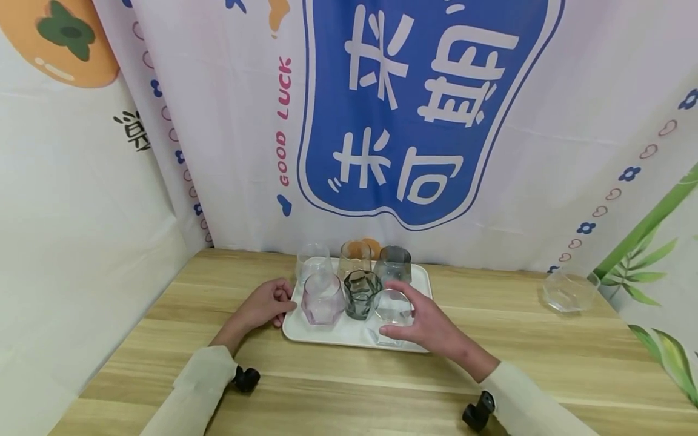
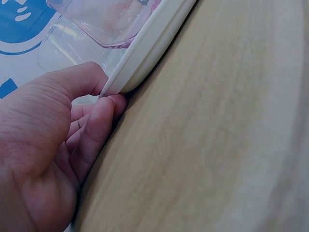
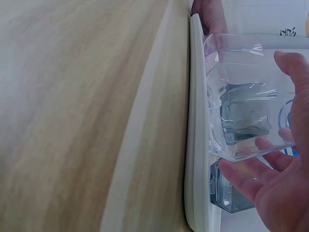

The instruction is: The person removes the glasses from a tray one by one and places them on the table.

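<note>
A white tray (image 1: 349, 338) carries several faceted drinking glasses. My left hand (image 1: 271, 303) pinches the tray's left edge between thumb and fingers, as the left wrist view shows close up. Nearest to it stands a pink-tinted glass (image 1: 323, 303). At the tray's front right corner my right hand (image 1: 425, 318) holds a clear glass (image 3: 246, 111), thumb on the near side and fingers around the far side. A dark grey-green glass (image 1: 361, 297) stands just left of it. Behind are a clear glass (image 1: 313, 260), an amber glass (image 1: 355, 257) and a smoky grey glass (image 1: 395, 261).
Another clear glass (image 1: 569, 293) stands alone at the right end of the wooden table (image 1: 338, 387). A printed white cloth (image 1: 245, 151) hangs along the table's back edge. Dark wrist-worn devices (image 1: 246, 380) sit at both sleeves.
</note>
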